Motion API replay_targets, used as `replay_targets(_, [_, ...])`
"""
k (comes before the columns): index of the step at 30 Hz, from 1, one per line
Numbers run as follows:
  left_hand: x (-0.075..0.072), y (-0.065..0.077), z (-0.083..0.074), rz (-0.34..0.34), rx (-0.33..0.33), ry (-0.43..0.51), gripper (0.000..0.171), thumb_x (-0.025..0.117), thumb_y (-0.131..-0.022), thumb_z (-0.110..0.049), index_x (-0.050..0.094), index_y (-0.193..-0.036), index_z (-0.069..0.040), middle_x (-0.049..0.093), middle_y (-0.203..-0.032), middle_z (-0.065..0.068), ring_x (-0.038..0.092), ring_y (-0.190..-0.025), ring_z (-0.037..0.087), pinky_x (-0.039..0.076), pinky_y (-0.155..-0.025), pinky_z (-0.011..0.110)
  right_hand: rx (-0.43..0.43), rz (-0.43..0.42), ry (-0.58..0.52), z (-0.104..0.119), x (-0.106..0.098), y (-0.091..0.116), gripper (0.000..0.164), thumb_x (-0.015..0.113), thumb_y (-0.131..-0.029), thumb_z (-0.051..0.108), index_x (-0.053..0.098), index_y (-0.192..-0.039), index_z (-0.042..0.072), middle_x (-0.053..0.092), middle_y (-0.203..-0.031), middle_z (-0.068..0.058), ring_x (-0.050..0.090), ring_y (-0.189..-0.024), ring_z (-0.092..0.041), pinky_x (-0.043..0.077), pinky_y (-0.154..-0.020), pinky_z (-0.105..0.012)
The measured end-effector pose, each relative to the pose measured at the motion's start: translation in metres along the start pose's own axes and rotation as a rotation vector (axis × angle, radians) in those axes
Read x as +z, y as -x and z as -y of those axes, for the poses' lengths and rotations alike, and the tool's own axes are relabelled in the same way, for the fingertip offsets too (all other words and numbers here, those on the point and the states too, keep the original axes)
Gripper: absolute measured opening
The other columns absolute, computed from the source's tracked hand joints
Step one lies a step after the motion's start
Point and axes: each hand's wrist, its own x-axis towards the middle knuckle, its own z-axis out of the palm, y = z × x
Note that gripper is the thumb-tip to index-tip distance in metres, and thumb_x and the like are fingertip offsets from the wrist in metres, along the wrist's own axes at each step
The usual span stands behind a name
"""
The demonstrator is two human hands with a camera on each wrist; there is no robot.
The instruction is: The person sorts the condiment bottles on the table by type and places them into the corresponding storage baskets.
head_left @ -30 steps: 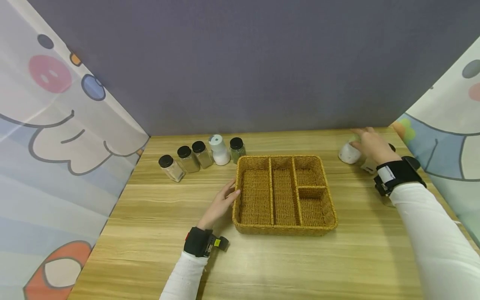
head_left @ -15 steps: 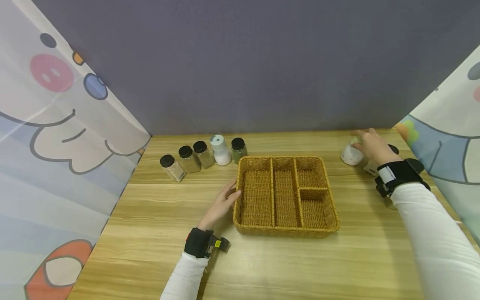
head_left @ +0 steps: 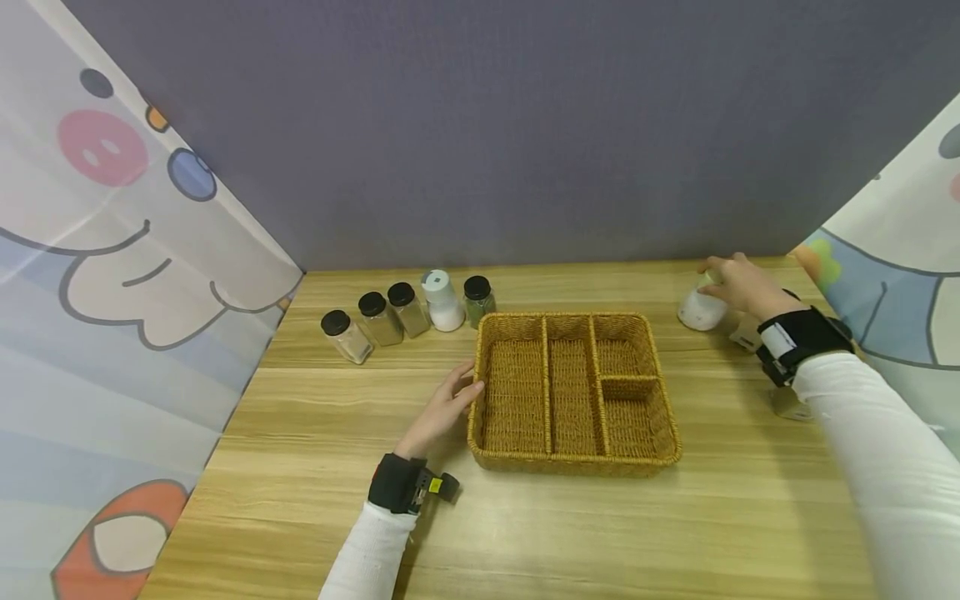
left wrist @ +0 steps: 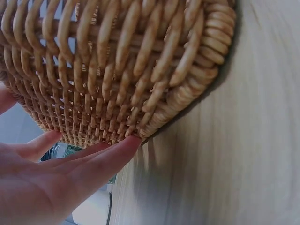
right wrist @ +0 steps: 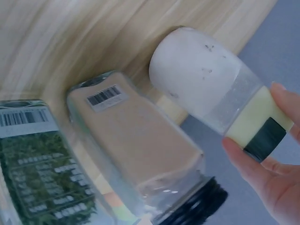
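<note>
My right hand (head_left: 742,287) pinches the pale yellow cap of a white-filled seasoning bottle (right wrist: 199,77) between thumb and fingers. The bottle's base is at the wooden tabletop, at the back right. Beside it stand a black-capped spice jar with beige powder (right wrist: 136,136) and another with green flakes (right wrist: 47,173). My left hand (head_left: 442,412) is at the left side of a woven basket (head_left: 573,462); its fingers lie fairly straight against the outer weave, low down, in the left wrist view. The basket has four-sided compartments with nothing in them.
Left of the basket, along the back, stand black-capped spice jars (head_left: 380,321), a white-capped bottle (head_left: 444,304) and a green-filled jar (head_left: 478,302). One more jar (head_left: 791,404) shows under the right wrist. A grey panel (head_left: 525,142) closes off the back.
The right wrist has shifted slightly up and right, uncovering more of the jar beneath it. Its fingers stay at the bottle's cap. The left hand and basket hold still.
</note>
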Motion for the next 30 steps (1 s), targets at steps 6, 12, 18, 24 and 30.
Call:
replay_targets(6, [-0.002,-0.005,0.008,0.005,0.010,0.028,0.053,0.045,-0.093,-0.018,0.022,-0.138,0.001,0.031,-0.134,0.029,0.038,-0.118,0.039,0.041,-0.091,0.044,-0.065,-0.066,0.007,0.008,-0.006,-0.003,0.035,0.059,-0.084,0.008,0.047,-0.110,-0.013,0.049,-0.097,-0.038,0.039,-0.093,-0.050,0.040,-0.069,-0.055])
replay_targets(12, [-0.005,-0.015,0.029,-0.019,0.002,0.042,0.056,0.050,-0.091,-0.023,0.026,-0.137,-0.004,0.034,-0.134,0.025,0.040,-0.118,0.036,0.043,-0.090,0.042,-0.078,-0.059,0.025,0.017,-0.019,-0.003,0.034,0.060,-0.083,0.009,0.049,-0.109,-0.010,0.048,-0.094,-0.035,0.041,-0.088,-0.047,0.040,-0.058,-0.048])
replay_targets(18, [-0.007,-0.018,0.031,-0.032,-0.003,0.040,0.055,0.052,-0.089,-0.023,0.029,-0.136,-0.005,0.036,-0.132,0.024,0.042,-0.116,0.035,0.046,-0.086,0.041,-0.079,-0.037,0.029,0.031,-0.030,-0.002,0.033,0.058,-0.084,0.008,0.049,-0.112,-0.007,0.045,-0.097,-0.032,0.042,-0.087,-0.041,0.040,-0.059,-0.045])
replay_targets(24, [-0.011,-0.020,0.032,-0.015,-0.023,0.063,0.056,0.055,-0.088,-0.022,0.031,-0.135,-0.005,0.037,-0.132,0.024,0.043,-0.116,0.036,0.046,-0.087,0.041,-0.117,-0.033,0.038,0.048,-0.038,-0.001,0.032,0.058,-0.084,0.008,0.050,-0.113,-0.005,0.044,-0.098,-0.029,0.044,-0.084,-0.037,0.040,-0.060,-0.044])
replay_targets(30, [-0.016,-0.020,0.030,0.035,-0.049,0.108,0.055,0.054,-0.088,-0.016,0.029,-0.135,-0.003,0.033,-0.134,0.026,0.041,-0.116,0.038,0.044,-0.089,0.042,-0.175,-0.067,0.051,0.069,-0.044,0.001,0.033,0.060,-0.083,0.009,0.050,-0.113,-0.002,0.043,-0.096,-0.027,0.048,-0.078,-0.034,0.042,-0.057,-0.042])
